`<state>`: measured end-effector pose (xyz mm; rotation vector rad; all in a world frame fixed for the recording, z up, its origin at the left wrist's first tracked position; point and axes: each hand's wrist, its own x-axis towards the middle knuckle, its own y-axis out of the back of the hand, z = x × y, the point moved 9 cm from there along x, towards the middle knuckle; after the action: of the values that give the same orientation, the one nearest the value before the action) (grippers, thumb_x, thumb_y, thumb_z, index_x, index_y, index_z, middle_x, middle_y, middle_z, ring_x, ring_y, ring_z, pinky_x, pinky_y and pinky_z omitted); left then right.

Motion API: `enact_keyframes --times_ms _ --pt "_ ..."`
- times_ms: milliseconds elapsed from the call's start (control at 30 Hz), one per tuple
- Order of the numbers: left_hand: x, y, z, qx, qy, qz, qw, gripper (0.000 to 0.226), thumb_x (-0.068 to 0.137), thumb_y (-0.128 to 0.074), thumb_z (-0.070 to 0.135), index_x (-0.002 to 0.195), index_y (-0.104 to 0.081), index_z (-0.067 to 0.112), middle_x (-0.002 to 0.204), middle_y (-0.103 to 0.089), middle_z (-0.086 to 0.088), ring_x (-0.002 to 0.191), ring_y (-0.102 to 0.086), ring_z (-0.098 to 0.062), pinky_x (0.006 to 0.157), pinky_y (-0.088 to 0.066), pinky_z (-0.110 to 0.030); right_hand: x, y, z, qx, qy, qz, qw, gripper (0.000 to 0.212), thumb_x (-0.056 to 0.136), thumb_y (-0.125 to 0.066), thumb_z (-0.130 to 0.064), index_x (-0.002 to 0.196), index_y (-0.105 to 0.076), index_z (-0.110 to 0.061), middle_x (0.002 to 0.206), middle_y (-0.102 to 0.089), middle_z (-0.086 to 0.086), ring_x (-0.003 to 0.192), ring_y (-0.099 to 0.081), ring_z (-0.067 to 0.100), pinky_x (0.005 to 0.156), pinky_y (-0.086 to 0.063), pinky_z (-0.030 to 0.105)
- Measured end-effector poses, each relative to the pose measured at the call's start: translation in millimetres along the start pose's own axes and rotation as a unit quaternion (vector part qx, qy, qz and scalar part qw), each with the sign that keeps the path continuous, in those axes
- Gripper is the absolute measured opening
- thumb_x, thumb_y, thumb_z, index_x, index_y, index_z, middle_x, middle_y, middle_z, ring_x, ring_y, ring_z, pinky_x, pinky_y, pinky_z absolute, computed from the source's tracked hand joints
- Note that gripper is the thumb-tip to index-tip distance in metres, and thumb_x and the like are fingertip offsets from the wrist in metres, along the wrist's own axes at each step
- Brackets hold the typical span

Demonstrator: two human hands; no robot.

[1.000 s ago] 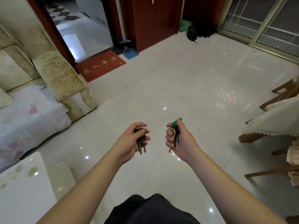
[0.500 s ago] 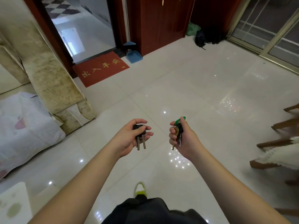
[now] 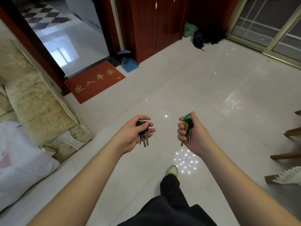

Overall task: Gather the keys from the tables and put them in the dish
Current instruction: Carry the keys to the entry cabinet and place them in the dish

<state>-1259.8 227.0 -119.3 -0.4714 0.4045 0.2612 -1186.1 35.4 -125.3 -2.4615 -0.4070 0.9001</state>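
Note:
My left hand is closed around a bunch of black-headed keys; their silver blades hang below my fingers. My right hand grips a second bunch of keys with a green tag sticking out at the top, a brass key and dark blades pointing down. Both hands are held out at waist height over the white tiled floor, about a hand's width apart. No dish and no table top is in view.
A beige sofa with a white cushion runs along the left. A red doormat and a blue dustpan lie ahead by a doorway. Wooden chair legs stand at the right edge. My leg and shoe step forward.
The view has moved forward across the floor; the white table at the lower left has dropped out of sight and the doormat is closer. Both hands keep their keys.

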Motion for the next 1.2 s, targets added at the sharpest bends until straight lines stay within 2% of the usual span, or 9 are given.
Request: enact_keyframes --times_ms 233,467,867,1033,1200 --pt "127.9 -42.2 46.0 0.008 0.007 0.005 1.0 0.014 0.094 -0.056 0.003 0.102 -0.065 0.01 0.094 -0.07 -0.012 0.09 -0.072 -0.031 0.073 -0.058 -0.032 106.4 6.1 -85.2 0.004 -0.015 -0.008 1.0 0.045 0.098 -0.041 -0.052 0.092 -0.056 -0.01 0.061 -0.047 0.001 0.047 -0.038 0.013 0.038 -0.028 0.023" --pt "219.1 -77.0 83.4 -0.032 0.01 0.017 0.999 0.016 0.095 -0.052 0.001 0.1 -0.066 0.008 0.091 -0.071 -0.014 0.086 -0.072 -0.032 0.069 -0.058 -0.032 189.7 -3.3 -158.0 0.001 -0.026 -0.019 0.999 0.043 0.099 -0.041 -0.05 0.093 -0.055 -0.01 0.062 -0.047 0.002 0.047 -0.038 0.013 0.039 -0.028 0.022" --pt "376.9 -59.4 163.3 -0.048 -0.013 0.047 0.998 0.015 0.097 -0.05 0.003 0.105 -0.062 0.007 0.098 -0.067 -0.018 0.088 -0.072 -0.031 0.068 -0.057 -0.026 343.9 -54.2 -226.6 0.017 -0.022 -0.024 0.999 0.04 0.099 -0.043 -0.046 0.092 -0.056 -0.009 0.06 -0.048 0.001 0.046 -0.037 0.013 0.038 -0.027 0.023" --pt "458.9 -52.7 211.0 -0.065 -0.023 -0.001 0.998 0.017 0.097 -0.052 0.004 0.11 -0.062 0.008 0.092 -0.073 -0.013 0.092 -0.071 -0.033 0.073 -0.057 -0.029 429.7 -85.7 -265.6 0.009 -0.008 -0.006 1.0 0.04 0.099 -0.044 -0.047 0.09 -0.057 -0.009 0.06 -0.047 0.001 0.046 -0.036 0.013 0.038 -0.027 0.023" --pt "532.8 -52.3 262.8 -0.06 -0.006 -0.022 0.998 0.016 0.097 -0.051 0.003 0.108 -0.061 0.008 0.095 -0.07 -0.016 0.09 -0.072 -0.032 0.073 -0.057 -0.03 501.1 -128.4 -316.1 0.003 0.013 0.005 1.0 0.041 0.099 -0.042 -0.046 0.092 -0.057 -0.009 0.059 -0.048 0.001 0.046 -0.037 0.013 0.039 -0.027 0.023"
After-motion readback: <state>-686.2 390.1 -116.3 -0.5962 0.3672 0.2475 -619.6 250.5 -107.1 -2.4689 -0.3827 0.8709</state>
